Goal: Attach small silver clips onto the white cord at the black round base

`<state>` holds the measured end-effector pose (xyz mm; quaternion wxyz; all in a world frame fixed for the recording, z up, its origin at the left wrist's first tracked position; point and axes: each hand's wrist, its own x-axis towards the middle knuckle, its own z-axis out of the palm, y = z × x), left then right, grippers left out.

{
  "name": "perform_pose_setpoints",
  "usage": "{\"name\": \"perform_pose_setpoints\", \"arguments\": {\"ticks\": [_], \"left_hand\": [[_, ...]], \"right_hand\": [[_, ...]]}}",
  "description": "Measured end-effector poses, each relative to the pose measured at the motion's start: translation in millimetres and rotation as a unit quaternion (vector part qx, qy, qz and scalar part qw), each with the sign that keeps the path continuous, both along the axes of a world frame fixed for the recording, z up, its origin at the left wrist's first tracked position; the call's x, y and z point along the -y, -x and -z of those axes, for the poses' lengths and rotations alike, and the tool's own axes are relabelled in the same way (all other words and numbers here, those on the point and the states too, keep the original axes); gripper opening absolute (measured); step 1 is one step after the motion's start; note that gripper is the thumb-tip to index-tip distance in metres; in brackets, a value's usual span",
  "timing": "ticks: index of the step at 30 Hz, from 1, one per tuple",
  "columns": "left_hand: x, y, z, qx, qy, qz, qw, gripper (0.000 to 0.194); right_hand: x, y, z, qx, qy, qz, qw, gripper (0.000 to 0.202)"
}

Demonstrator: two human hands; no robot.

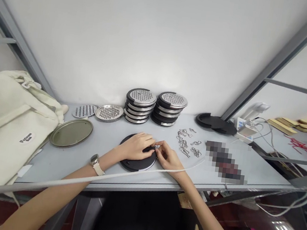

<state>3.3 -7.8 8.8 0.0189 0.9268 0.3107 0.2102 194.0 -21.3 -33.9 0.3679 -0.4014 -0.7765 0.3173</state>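
A round black disc [134, 163] with a strip of silver rim lies flat near the table's front edge. My left hand [137, 146] is closed over its upper part, the thumb and fingers meeting near its right edge. At that same edge my right hand [166, 156] is pinched; whatever sits between its fingertips is too small to make out. Small silver metal clips [185, 143] lie scattered just to the right of my right hand. Behind the disc stand two stacks of round metal graters with black edging, a left stack [140, 106] and a right stack [169, 108].
Loose grater plates [109, 113] and an olive round lid [72, 132] lie left, beside a cream bag [11, 112]. Black round holders [214, 122] rest at the back right, near a power strip [243, 128]. A white cable [72, 182] crosses in front of my forearms.
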Motion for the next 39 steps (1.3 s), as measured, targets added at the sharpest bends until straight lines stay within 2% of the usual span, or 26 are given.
{"name": "perform_pose_setpoints", "arguments": {"ticks": [39], "left_hand": [[0.4, 0.5, 0.2, -0.012, -0.009, -0.001, 1.0, 0.011]], "right_hand": [[0.8, -0.1, -2.7, 0.01, 0.012, 0.005, 1.0, 0.025]]}}
